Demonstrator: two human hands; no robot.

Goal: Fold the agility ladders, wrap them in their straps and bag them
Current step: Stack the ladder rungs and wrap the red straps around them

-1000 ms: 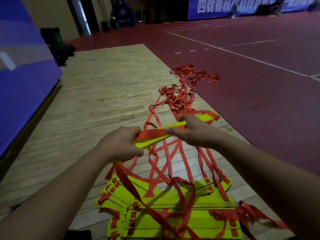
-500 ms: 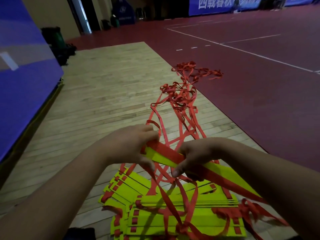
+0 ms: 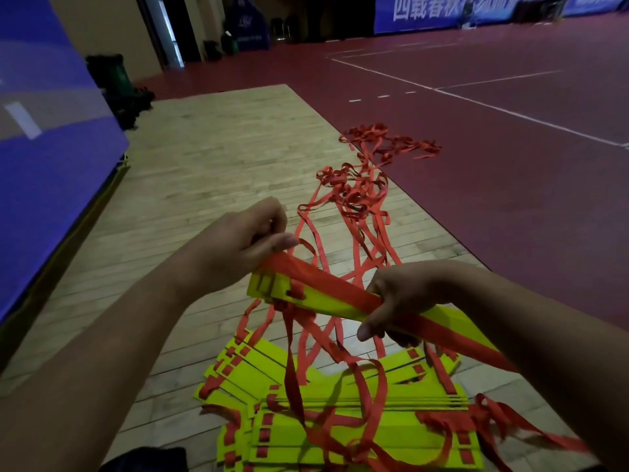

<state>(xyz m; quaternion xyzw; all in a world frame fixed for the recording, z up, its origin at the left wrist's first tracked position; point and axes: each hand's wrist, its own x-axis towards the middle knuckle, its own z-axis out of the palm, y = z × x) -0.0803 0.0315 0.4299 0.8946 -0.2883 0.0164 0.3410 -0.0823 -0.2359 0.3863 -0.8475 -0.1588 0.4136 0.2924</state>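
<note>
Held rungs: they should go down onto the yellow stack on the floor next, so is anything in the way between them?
Only loose red straps, hanging from the held rungs and looped across the stack. Nothing else visible.

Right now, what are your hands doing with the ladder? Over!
Left hand grips one end of the rungs, right hand the middle. Rungs held above the pile. Straps tangled on the floor ahead, not wrapped yet.

Wooden plank floor (image 3: 211, 172) adjoins red court surface (image 3: 510, 206) at 3 o'clock. Stacked yellow ladder rungs (image 3: 408, 441) lie on the planks at 6 o'clock. Loose red straps (image 3: 354, 195) trail toward 1 o'clock, crossing onto the court surface.
</note>
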